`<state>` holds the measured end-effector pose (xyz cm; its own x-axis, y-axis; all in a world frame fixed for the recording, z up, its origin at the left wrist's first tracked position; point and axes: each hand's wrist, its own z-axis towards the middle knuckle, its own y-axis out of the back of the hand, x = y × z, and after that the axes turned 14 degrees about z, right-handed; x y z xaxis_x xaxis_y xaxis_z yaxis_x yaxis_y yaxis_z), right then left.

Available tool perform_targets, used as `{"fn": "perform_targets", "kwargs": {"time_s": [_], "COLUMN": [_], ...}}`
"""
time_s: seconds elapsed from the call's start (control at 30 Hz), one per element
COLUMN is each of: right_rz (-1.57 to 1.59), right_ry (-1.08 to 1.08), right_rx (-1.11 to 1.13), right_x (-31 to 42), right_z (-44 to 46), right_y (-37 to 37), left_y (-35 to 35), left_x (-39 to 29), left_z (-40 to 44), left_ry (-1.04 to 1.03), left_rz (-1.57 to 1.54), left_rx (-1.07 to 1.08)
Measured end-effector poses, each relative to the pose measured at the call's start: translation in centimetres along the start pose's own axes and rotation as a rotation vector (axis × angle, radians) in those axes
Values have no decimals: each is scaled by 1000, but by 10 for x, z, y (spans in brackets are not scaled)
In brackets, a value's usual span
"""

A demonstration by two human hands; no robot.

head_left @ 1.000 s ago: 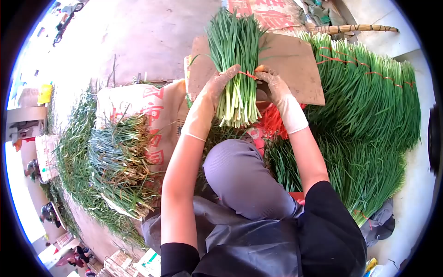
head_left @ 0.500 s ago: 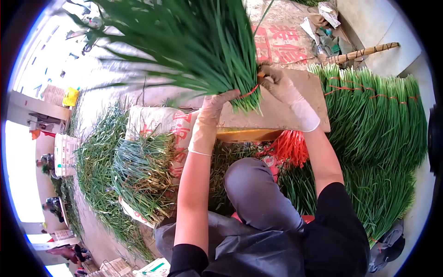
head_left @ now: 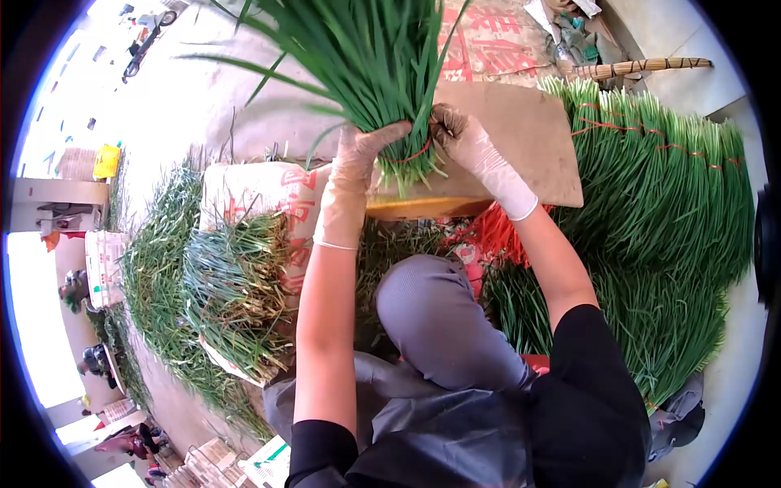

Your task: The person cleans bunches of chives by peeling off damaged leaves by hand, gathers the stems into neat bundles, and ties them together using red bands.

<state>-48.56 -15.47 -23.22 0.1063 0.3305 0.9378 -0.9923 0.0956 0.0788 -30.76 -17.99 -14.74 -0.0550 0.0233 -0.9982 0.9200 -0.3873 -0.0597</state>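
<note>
A thick bunch of green chives [head_left: 366, 69] stands over the near edge of a board [head_left: 508, 122], leaves fanning up and away, cut ends toward me. A red tie [head_left: 416, 153] runs round it just above the cut ends. My left hand [head_left: 362, 150], in a thin pale glove, is closed round the bunch's left side, thumb across the front. On the right side, my gloved right hand [head_left: 464, 138] pinches with bent fingers at the tie; the end between its fingertips is mostly hidden.
Tied chive bunches [head_left: 659, 179] are stacked at right. Loose red ties [head_left: 503, 232] hang below the board. Unsorted greens [head_left: 236, 285] lie on a printed sack [head_left: 244, 191] at left. A straw-handled broom [head_left: 643, 67] lies behind. People [head_left: 98, 362] sit far left.
Both hands and the bunch have shifted slightly left in view. The leaves have swung more upright, and my right hand has stayed at the tie.
</note>
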Motion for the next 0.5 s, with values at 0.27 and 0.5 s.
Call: {"fn": "perform_targets", "kwargs": {"time_s": [0.27, 0.5], "right_rz": [-145, -192], "right_ry": [4, -343], "right_rx": [-101, -204], "right_x": [21, 59], "right_z": [-16, -32], "right_y": [-18, -20], "left_y": [5, 25], "left_x": [-14, 2], "left_z": [21, 73], "left_ry": [-95, 31], "left_rz": [331, 882], "left_rx": [-78, 3]}}
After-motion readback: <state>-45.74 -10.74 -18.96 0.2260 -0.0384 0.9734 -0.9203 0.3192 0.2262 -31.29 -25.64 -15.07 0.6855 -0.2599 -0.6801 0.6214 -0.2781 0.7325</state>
